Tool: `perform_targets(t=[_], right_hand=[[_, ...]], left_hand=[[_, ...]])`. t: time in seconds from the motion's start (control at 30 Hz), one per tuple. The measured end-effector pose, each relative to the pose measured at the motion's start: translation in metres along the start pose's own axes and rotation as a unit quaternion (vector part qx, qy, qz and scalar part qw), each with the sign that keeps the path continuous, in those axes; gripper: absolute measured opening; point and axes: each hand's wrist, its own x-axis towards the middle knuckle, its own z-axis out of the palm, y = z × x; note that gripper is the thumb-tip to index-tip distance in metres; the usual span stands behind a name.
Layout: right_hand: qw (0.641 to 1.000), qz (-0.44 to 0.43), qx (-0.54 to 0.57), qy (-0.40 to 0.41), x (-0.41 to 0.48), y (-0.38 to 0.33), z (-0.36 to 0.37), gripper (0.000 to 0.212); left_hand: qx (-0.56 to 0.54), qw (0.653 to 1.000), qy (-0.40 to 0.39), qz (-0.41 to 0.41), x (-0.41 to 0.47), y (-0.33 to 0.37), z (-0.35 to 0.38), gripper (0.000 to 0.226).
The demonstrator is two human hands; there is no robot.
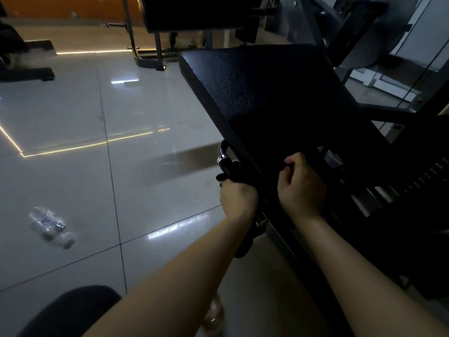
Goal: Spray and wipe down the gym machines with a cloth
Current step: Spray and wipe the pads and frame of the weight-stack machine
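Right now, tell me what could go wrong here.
The clear bottle lying loose on the glossy floor could roll underfoot. The left hand grips a black handle beside the pad; if it swings, fingers might get pinched. In this dim light, the right hand may miss spots on the black surface.

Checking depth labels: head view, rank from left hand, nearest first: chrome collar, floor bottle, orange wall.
1. chrome collar: just above the left hand, on the black grip it holds.
2. floor bottle: lying on the tiles, off left.
3. orange wall: far back, top left.
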Motion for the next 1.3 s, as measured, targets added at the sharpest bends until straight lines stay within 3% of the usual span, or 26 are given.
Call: perform_targets(t=[0.33,0.47,0.6,0.63,0.7,0.77,0.83,0.9,0.97,1.03,1.13,1.2,1.23,1.3], right_hand=[[0.999,0.009,-0.03,-0.024,-0.001,-0.008,-0.004,0.018],[0.999,0.017,-0.032,-0.027,0.002,-0.009,-0.002,0.017],[0.999,0.016,-0.034,-0.012,0.002,-0.007,0.002,0.015],[0.999,0.018,-0.035,-0.011,0.002,-0.007,0.001,0.014],[0.999,0.017,-0.036,-0.004,0.003,-0.006,0.001,0.013],[0.999,0.014,-0.038,0.002,0.003,-0.006,0.002,0.013],[0.999,0.011,-0.032,0.003,0.002,-0.006,0.002,0.013],[0.999,0.014,-0.03,0.005,0.003,-0.004,0.004,0.013],[0.999,0.01,-0.042,0.013,0.003,-0.003,0.006,0.014],[0.999,0.0,-0.046,0.017,0.003,-0.002,0.007,0.014],[0.999,-0.002,-0.039,0.017,0.002,-0.001,0.006,0.012],[0.999,0.002,-0.034,0.015,0.002,-0.002,0.006,0.011],[0.999,0.005,-0.033,0.015,0.003,-0.002,0.006,0.011],[0.999,0.011,-0.033,0.016,0.003,-0.002,0.006,0.011]], left_hand=[[0.031,0.995,-0.04,0.082,0.015,-0.011,-0.021,0.023],[0.108,0.972,-0.093,0.187,0.028,-0.032,-0.041,0.032],[0.108,0.962,-0.115,0.223,0.049,-0.042,-0.067,0.036],[0.096,0.97,-0.083,0.208,0.054,-0.044,-0.073,0.028],[-0.05,0.995,-0.033,0.079,0.062,-0.039,-0.079,0.022],[-0.22,0.97,-0.07,-0.08,0.066,-0.022,-0.068,0.02],[-0.297,0.937,-0.114,-0.145,0.065,0.0,-0.046,0.021],[-0.238,0.96,-0.092,-0.111,0.063,0.008,-0.017,0.029],[-0.153,0.988,-0.012,-0.012,0.053,0.009,-0.001,0.031],[-0.173,0.983,0.029,0.052,0.048,0.004,0.002,0.027],[-0.229,0.971,0.012,-0.064,0.073,0.007,-0.002,0.041],[-0.286,0.944,-0.047,-0.155,0.102,0.01,-0.011,0.047],[-0.296,0.94,-0.07,-0.157,0.108,0.013,-0.016,0.044],[-0.242,0.962,-0.062,-0.113,0.102,0.016,-0.022,0.039]])
